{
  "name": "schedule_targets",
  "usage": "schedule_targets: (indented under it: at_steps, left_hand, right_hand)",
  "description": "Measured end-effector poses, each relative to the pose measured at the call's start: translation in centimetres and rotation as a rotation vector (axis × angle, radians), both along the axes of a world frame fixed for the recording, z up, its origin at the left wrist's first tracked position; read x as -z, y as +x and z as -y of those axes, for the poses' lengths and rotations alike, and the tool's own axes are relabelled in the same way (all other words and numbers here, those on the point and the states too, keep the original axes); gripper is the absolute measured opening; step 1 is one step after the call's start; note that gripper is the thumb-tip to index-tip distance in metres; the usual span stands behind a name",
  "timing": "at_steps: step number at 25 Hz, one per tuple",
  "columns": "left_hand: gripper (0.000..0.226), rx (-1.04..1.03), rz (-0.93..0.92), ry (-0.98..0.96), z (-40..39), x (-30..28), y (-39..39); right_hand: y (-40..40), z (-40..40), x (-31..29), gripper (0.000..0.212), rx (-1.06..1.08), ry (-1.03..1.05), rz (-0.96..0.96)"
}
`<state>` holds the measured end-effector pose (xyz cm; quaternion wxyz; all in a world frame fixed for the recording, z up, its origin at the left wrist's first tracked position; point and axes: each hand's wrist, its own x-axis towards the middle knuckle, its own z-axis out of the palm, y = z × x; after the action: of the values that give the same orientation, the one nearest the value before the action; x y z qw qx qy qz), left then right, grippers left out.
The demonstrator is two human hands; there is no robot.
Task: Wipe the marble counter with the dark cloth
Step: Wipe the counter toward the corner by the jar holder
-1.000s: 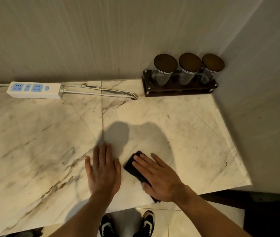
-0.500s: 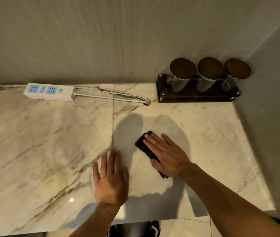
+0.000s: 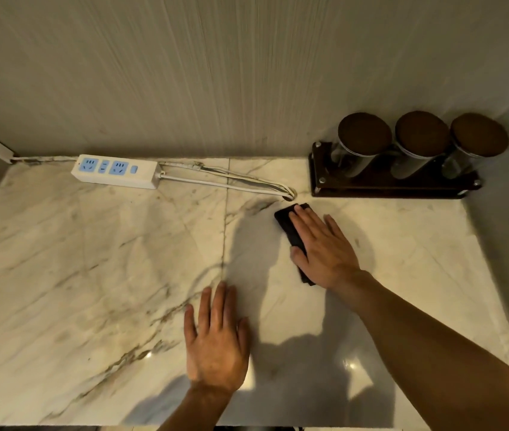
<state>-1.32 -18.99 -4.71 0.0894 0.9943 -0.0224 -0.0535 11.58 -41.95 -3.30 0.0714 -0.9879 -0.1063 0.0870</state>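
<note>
Marble surface [image 3: 97, 275], pale with brown veins, carries everything here, and the dark cloth [image 3: 290, 227] now sits far up it — close to the back edge, just short of the hole [image 3: 289, 196] where the white cable [image 3: 222, 181] drops through. A second ago the cloth was down near the front edge, so the right hand [image 3: 324, 247] has pushed it away from the person in one long stroke toward the wall. That reads as a wiping pass well under way, with the middle strip near the seam covered and the wide left part and the right corner likely still to do.

The right hand lies flat on the cloth, fingers spread and pressing down rather than curled; it pins the cloth to the marble and has nothing clasped. The left hand [image 3: 215, 343] rests open, palm down, near the front edge (a brace, by the look of it) and holds nothing.

The cloth is folded into a narrow strip. Its long axis runs on a diagonal — far end toward the back edge and slightly left, near end toward the front and right, tucked under the wrist. The wooden rack [image 3: 386, 185] of three lidded jars [image 3: 418, 141] stands in the back right corner, near the cloth's far end; the power strip [image 3: 113, 171] lies along the back edge to the left.
</note>
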Motion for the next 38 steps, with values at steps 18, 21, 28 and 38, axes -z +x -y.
schedule_targets:
  at_steps: [18, 21, 28, 38]
  left_hand:
    - [0.059, 0.014, -0.010, -0.021, -0.2, 0.1, 0.0]
    - [0.059, 0.021, 0.016, -0.056, -0.2, -0.1, -0.1]
    - [0.057, 0.000, 0.020, -0.045, -0.3, 0.0, 0.0]
    - [0.060, 0.013, 0.023, -0.075, -0.3, -0.1, -0.1]
  right_hand:
    - [-1.8, -4.0, 0.5, 0.067, 0.778, 0.112, 0.036]
    - [-3.3, -4.3, 0.6, 0.066, 0.813, 0.125, 0.056]
    - [-7.3, -5.0, 0.9, 0.067, 0.854, 0.107, 0.066]
    - [-15.7, -6.3, 1.0, 0.069, 0.864, 0.123, 0.146]
